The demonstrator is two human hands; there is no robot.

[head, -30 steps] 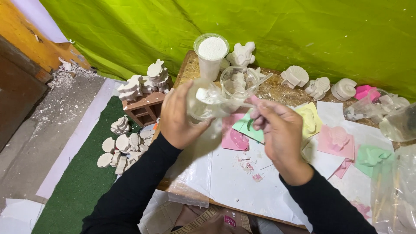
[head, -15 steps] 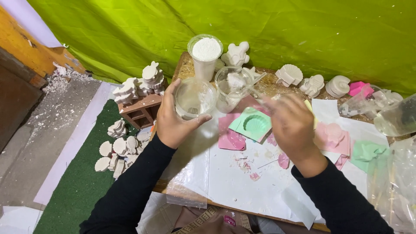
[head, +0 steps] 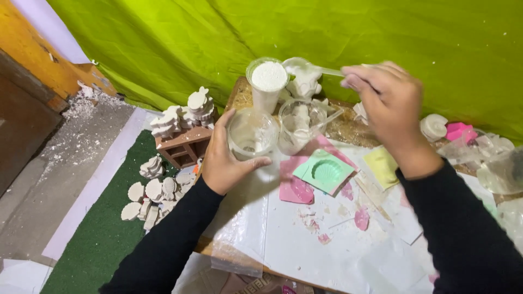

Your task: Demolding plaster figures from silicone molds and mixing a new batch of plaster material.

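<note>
Cup (head: 252,134): clear plastic, upright | left hand (head: 226,160) gripping

Right hand (head: 389,103) motion-blurred; clear containers (head: 504,163) cut off at right edge

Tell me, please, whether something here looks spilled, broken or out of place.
Pink flakes and smears are scattered over the white sheet covering the table, below the green shell-shaped mould. White rubble and dust lie heaped on the grey floor at the left. Nothing looks tipped over.
</note>
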